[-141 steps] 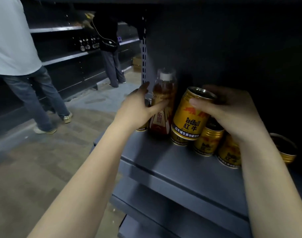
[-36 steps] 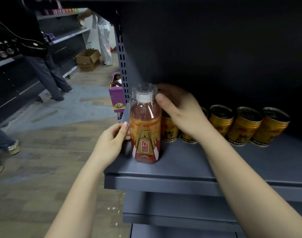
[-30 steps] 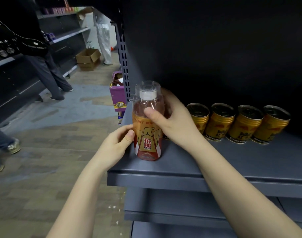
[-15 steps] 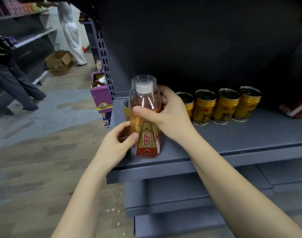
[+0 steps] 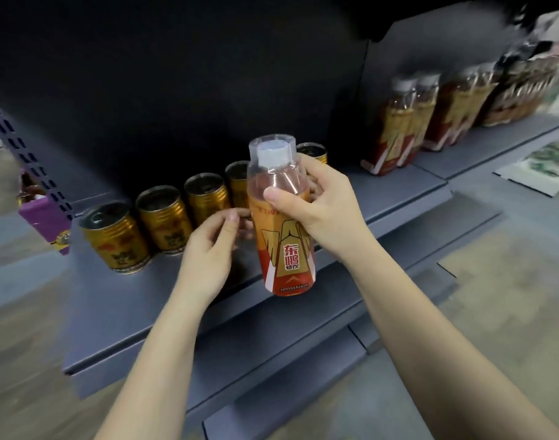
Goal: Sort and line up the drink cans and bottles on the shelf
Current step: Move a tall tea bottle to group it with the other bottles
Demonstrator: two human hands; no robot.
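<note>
My right hand (image 5: 319, 204) grips an orange-labelled drink bottle (image 5: 281, 223) with a white cap, held upright above the front of the grey shelf (image 5: 119, 306). My left hand (image 5: 208, 249) is just left of the bottle with its fingers loosely curled, and whether its fingertips touch the bottle I cannot tell. Behind the hands, several gold cans (image 5: 116, 236) stand in a row along the shelf. Further right, a group of matching bottles (image 5: 398, 122) stands on the same shelf level.
The dark back panel rises behind the cans. A lower shelf (image 5: 271, 360) juts out beneath. A purple box (image 5: 43, 217) sits on the floor at the left, beside the perforated upright. Blurred packaged goods (image 5: 525, 84) fill the far right.
My right hand has lifted the bottle off the shelf and carried it rightward past the can row. My view swung right, bringing the other bottles into sight.
</note>
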